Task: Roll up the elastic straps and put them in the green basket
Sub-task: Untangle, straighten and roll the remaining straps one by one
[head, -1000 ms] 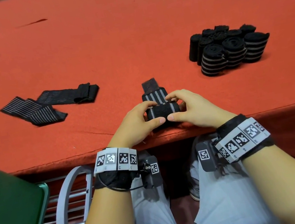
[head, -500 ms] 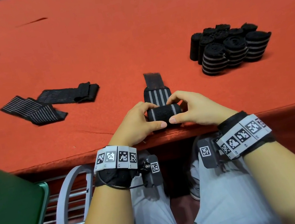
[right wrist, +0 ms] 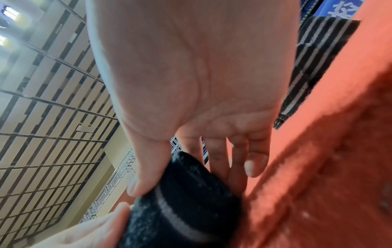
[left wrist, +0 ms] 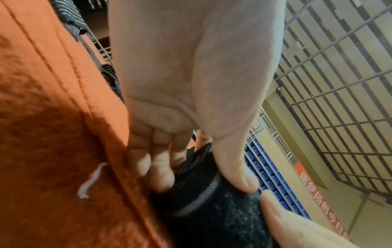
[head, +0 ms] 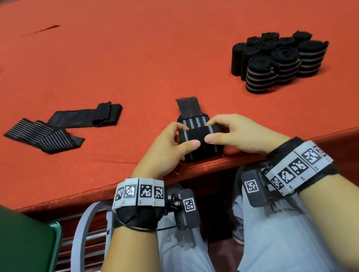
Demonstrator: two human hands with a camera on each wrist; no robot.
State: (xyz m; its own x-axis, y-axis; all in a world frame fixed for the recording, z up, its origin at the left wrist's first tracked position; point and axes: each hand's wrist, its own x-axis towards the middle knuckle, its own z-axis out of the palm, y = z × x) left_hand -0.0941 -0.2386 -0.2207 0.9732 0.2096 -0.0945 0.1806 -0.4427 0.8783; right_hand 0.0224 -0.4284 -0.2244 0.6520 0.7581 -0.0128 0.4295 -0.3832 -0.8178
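A black elastic strap with grey stripes lies partly rolled at the near edge of the red table. My left hand grips the roll's left end, thumb on the near side, fingers behind. My right hand grips the right end the same way. The strap's unrolled tail stretches away from me. In the left wrist view the roll sits under my thumb. The right wrist view shows the roll between thumb and fingers. The green basket stands low at my left.
Two flat unrolled straps lie on the left of the table. A cluster of several rolled straps stands at the right. A grey ring and metal bars sit beside the basket below the table edge.
The roll has grown and moved a little away from me. The free tail beyond my fingers looks shorter. Both hands kept their grip on the roll's ends.
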